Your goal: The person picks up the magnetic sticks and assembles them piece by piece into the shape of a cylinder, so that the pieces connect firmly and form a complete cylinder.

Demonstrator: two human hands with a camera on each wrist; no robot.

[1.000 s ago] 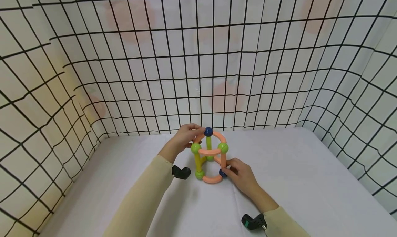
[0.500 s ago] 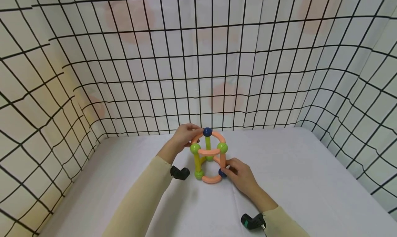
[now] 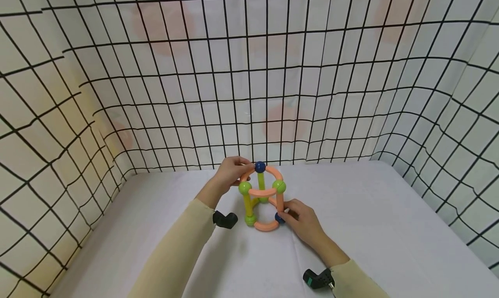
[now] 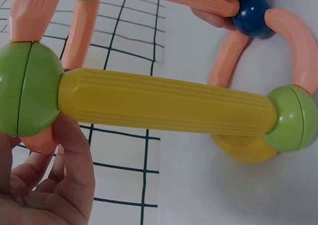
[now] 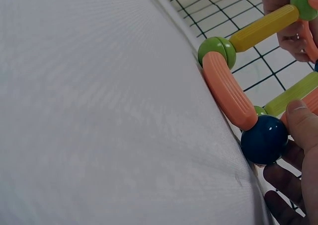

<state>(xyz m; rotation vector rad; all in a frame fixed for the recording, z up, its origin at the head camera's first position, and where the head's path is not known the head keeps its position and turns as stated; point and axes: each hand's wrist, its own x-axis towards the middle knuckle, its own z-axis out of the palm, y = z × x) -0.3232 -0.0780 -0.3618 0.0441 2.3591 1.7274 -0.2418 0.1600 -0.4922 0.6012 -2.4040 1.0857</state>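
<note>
A ball-and-rod toy frame, shaped like a three-sided drum, stands on the white table. In the head view its top ring has a blue ball [image 3: 260, 167] at the back and two green balls at the front, joined by curved orange rods. My left hand [image 3: 231, 173] grips the left curved orange rod [image 3: 246, 175], fingertips right at that blue ball. The upright yellow rod [image 4: 169, 103] spans the left wrist view between two green balls. Low on the right, my right hand [image 3: 304, 220] pinches the upright orange rod [image 3: 280, 201] just above the lower blue ball [image 5: 264, 139].
The white-covered table [image 3: 370, 220] stretches out on both sides of the toy frame. A white wall covering [image 3: 300, 85] with a black grid and faint pinkish circles encloses the back and sides. Black devices sit at the left wrist [image 3: 225, 220] and right wrist [image 3: 317, 279].
</note>
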